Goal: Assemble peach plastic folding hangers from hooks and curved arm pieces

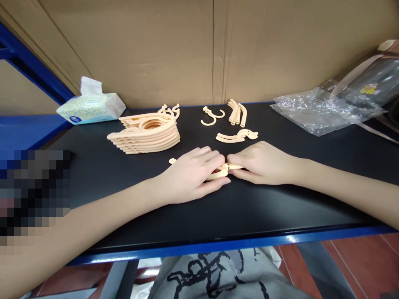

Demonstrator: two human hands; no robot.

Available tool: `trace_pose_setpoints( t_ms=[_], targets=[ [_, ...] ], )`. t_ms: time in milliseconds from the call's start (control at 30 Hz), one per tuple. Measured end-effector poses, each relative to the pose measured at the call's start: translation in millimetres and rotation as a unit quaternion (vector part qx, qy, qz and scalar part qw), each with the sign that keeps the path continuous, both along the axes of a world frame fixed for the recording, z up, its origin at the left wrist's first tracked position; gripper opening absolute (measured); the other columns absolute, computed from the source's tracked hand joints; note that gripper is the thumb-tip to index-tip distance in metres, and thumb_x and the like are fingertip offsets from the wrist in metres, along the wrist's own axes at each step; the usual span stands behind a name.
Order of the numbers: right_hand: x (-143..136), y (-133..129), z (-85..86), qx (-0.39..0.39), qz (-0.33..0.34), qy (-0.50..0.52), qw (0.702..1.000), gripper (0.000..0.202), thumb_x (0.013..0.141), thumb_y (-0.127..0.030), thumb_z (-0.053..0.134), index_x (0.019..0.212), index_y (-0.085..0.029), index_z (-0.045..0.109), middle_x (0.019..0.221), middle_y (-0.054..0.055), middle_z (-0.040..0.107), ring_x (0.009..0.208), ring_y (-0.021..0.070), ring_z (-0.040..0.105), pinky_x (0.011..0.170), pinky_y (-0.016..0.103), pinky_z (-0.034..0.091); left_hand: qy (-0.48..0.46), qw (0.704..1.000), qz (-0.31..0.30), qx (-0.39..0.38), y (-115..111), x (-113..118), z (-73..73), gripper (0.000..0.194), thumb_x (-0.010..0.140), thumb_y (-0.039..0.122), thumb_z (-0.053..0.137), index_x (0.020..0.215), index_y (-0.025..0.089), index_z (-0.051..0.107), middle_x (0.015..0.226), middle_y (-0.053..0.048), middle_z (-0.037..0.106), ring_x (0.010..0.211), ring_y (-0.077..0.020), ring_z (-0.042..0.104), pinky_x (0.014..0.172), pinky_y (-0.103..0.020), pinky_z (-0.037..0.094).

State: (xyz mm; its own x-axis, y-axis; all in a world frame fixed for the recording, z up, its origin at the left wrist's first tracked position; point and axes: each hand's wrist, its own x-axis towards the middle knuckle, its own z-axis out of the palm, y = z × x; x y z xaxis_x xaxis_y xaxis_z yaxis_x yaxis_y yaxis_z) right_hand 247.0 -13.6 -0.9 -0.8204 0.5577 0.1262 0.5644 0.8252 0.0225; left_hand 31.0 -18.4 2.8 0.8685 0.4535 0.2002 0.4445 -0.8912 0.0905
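Note:
My left hand is closed around beige plastic pieces low over the black table. Close on its right, my right hand pinches a thin beige piece that meets the other pieces between the hands. A small beige end sticks out behind my left hand. Much of what is held is hidden by the fingers. Beyond my left hand lies a stack of beige curved frames. Two curved pieces with a rounded head lie just beyond my right hand.
Beige hooks and short curved bars lie toward the cardboard backing, with more small parts behind the stack. A tissue pack stands at the back left. Clear plastic wrap and a bag are at the right.

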Motion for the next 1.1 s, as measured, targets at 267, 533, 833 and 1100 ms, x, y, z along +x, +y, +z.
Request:
trace_pose_setpoints(
  t_ms=[267,533,833,1100],
  targets=[
    [-0.2,0.0,0.6,-0.003,-0.003,-0.003,1.0,0.029,0.094,-0.034,0.033,0.075,-0.018,0.05,0.061,-0.001,0.055,0.05,0.0097,0.044,0.048,0.024,0.019,0.003,1.0,0.003,0.001,0.1,-0.7,0.1,0.026,0.095,0.04,0.038,0.081,0.018,0.042,0.082,-0.003,0.052,0.077,-0.018,0.043,0.068,-0.029,0.035],
    [-0.3,-1.1,1.8,-0.016,-0.008,-0.005,1.0,0.029,0.094,-0.035,0.033,0.076,-0.018,0.049,0.062,0.0,0.056,0.051,0.0099,0.045,0.048,0.024,0.019,0.001,1.0,0.001,0.005,-0.5,-1.2,-1.0,0.026,0.095,0.04,0.038,0.081,0.018,0.042,0.081,-0.002,0.051,0.076,-0.0177,0.042,0.068,-0.029,0.034],
    [1.0,-0.6,1.0,-0.012,-0.006,-0.008,1.0,0.029,0.094,-0.034,0.033,0.075,-0.017,0.049,0.062,-0.001,0.056,0.051,0.0095,0.044,0.048,0.024,0.018,0.0,1.0,0.001,0.005,-0.5,-1.2,-1.0,0.026,0.095,0.039,0.039,0.082,0.018,0.042,0.08,-0.002,0.051,0.076,-0.0176,0.042,0.068,-0.029,0.034],
    [-0.1,0.0,0.9,-0.011,-0.008,-0.008,1.0,0.028,0.094,-0.034,0.034,0.076,-0.018,0.048,0.062,-0.001,0.055,0.051,0.0095,0.044,0.048,0.024,0.019,-0.002,1.0,0.001,0.007,-0.6,-1.1,-0.5,0.026,0.094,0.039,0.039,0.081,0.018,0.042,0.081,-0.002,0.051,0.076,-0.0175,0.043,0.068,-0.029,0.034]
  ],
)
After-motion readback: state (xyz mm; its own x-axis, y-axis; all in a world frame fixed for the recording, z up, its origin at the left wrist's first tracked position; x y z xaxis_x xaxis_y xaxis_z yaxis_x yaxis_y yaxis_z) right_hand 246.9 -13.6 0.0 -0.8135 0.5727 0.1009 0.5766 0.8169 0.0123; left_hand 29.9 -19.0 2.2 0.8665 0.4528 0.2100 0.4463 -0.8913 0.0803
